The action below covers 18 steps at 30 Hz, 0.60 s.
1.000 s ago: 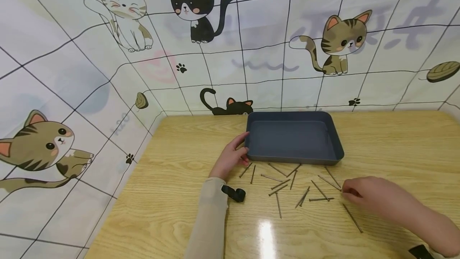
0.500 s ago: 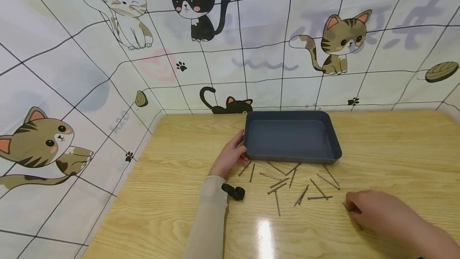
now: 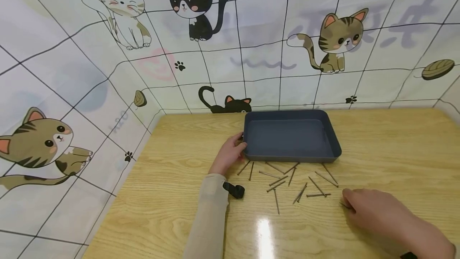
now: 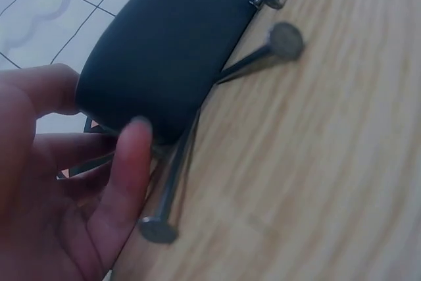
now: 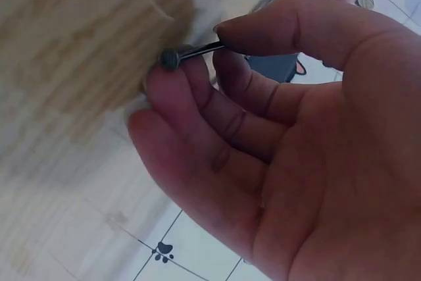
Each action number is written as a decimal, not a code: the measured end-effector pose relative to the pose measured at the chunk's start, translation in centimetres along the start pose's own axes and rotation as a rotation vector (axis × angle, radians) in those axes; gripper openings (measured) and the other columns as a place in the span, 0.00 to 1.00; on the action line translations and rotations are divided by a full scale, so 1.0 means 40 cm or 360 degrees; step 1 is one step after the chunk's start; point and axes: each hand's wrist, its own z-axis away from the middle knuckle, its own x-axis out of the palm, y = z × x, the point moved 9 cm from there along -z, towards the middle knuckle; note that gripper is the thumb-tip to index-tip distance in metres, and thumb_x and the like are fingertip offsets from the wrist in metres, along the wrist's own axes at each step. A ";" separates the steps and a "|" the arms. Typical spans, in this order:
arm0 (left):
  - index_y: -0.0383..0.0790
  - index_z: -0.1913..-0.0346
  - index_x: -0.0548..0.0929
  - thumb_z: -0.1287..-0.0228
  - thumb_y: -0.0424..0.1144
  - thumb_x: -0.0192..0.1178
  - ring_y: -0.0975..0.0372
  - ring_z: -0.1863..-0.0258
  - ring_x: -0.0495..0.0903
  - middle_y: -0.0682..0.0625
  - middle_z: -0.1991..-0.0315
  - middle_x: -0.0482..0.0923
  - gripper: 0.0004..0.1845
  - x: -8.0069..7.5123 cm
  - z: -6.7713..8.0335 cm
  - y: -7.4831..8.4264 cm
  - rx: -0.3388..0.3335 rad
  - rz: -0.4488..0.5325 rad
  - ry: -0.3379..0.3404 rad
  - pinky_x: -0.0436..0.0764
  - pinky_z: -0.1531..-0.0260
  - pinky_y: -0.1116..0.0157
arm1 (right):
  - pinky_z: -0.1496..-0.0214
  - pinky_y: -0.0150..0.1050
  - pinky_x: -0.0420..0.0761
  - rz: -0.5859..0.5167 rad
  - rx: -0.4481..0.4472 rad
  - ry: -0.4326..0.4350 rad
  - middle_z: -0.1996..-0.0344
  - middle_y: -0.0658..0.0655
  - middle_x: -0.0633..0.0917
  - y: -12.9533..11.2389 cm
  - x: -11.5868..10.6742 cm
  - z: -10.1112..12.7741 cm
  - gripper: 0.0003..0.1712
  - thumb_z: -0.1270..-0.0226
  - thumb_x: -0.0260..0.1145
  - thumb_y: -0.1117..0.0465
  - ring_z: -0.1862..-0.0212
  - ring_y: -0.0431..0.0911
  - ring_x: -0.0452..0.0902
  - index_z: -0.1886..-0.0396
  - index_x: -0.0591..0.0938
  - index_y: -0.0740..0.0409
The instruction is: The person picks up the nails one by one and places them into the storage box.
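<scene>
At the dark blue-grey tray (image 3: 291,137), my left hand (image 3: 228,154) holds the left end. In the left wrist view, its thumb (image 4: 131,166) lies at the tray's front corner and the other fingers bend against the end wall. On the right, my right hand (image 3: 375,213) pinches a nail (image 5: 197,51) between thumb and fingers just above the table; its flat head shows in the right wrist view. Several loose nails (image 3: 276,201) lie scattered in front of the tray. Two of them, one nail (image 4: 164,195) and another nail (image 4: 260,54), lie close by my left thumb.
The wooden table (image 3: 172,211) meets a wall covering (image 3: 266,43) with printed cats behind the tray and at the left. A black strap (image 3: 234,190) sits on my left wrist. Light glares off the table's front middle.
My right hand has left the nails near the tray, moved down toward the near right, and picked up the nail lying there. The tray has shifted slightly left; my left hand stays at it.
</scene>
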 end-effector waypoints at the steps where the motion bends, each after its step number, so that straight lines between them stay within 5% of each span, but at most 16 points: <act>1: 0.50 0.34 0.62 0.37 0.43 0.50 0.57 0.76 0.77 0.51 0.46 0.66 0.27 -0.003 0.000 0.006 0.0024 -0.0029 0.0017 0.78 0.74 0.63 | 0.80 0.35 0.55 -0.0022 0.0000 -0.0013 0.87 0.45 0.60 0.003 -0.002 0.000 0.16 0.46 0.62 0.58 0.83 0.39 0.53 0.82 0.63 0.48; 8: 0.47 0.33 0.60 0.41 0.39 0.48 0.61 0.47 0.69 0.51 0.42 0.63 0.30 -0.009 -0.005 0.019 0.0084 -0.0214 0.0064 0.70 0.52 0.63 | 0.79 0.33 0.62 -0.0248 -0.0051 -0.0105 0.82 0.40 0.70 0.027 -0.031 -0.017 0.07 0.45 0.62 0.61 0.80 0.34 0.61 0.68 0.74 0.45; 18: 0.48 0.32 0.57 0.41 0.35 0.48 0.60 0.42 0.66 0.52 0.37 0.62 0.32 0.002 -0.002 0.022 0.0124 -0.0001 -0.0024 0.68 0.48 0.61 | 0.72 0.31 0.74 -0.0349 -0.0213 0.0230 0.71 0.41 0.79 0.003 -0.156 -0.065 0.14 0.45 0.64 0.63 0.70 0.34 0.74 0.57 0.81 0.54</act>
